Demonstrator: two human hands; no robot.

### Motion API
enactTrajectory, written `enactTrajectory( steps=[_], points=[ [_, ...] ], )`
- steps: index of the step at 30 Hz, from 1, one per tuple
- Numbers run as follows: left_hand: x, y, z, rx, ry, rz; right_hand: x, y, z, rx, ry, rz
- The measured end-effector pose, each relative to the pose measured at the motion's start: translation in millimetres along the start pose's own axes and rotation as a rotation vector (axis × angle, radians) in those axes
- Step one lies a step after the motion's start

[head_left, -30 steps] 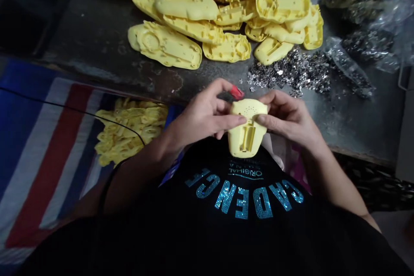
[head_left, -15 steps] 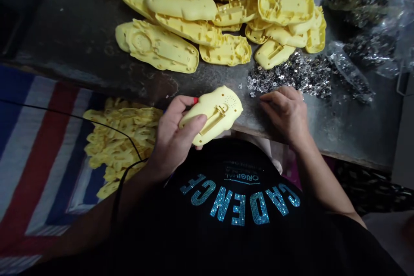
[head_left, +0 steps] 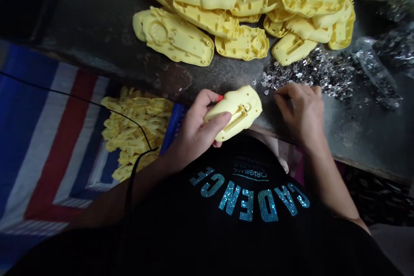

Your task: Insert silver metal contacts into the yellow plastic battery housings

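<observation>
A yellow plastic housing shell (head_left: 250, 112) with a long battery slot and a patch of small holes is gripped in my left hand (head_left: 202, 131), thumb on top and a finger with a red tip behind its upper edge. It is tilted, just in front of the table edge. My right hand (head_left: 302, 112) rests by the table's front, fingers bent together at the near side of a heap of small shiny metal clips (head_left: 313, 71). Whether a clip is between those fingertips is too small to tell.
More yellow shells (head_left: 194, 30) are piled across the back of the dark table (head_left: 106, 39). Clear bags of metal pieces (head_left: 377, 71) lie at the right. Below left, a blue crate holds yellow parts (head_left: 139, 125), and a black cable (head_left: 80, 101) crosses there.
Both hands were on the shell a second ago. My right hand has let go and moved to the metal clips, while my left hand has turned the shell slantwise. The view has shifted slightly.
</observation>
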State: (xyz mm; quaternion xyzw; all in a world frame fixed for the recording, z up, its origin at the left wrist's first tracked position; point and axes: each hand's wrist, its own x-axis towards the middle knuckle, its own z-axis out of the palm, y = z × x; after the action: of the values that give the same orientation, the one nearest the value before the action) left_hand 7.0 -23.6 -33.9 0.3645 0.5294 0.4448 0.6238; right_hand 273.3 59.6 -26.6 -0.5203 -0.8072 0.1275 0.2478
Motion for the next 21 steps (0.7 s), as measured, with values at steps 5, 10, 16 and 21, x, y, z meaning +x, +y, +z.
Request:
enactTrajectory(
  steps=[5,10,16,21],
  points=[
    [-2,7,18.7,-0.036,-0.148,-0.009,-22,-26,-17,0.577,-0.016,0.068],
    [-6,12,31.6,-0.155,-0.278,-0.096,-32,-38,-18,0.458,0.044,-0.057],
    [-10,17,38.7,-0.233,-0.338,-0.258,-41,-36,-27,0.439,0.037,-0.047],
    [-16,22,47.6,-0.253,-0.29,-0.204,-42,-39,-30,0.576,0.075,0.013]
  ],
)
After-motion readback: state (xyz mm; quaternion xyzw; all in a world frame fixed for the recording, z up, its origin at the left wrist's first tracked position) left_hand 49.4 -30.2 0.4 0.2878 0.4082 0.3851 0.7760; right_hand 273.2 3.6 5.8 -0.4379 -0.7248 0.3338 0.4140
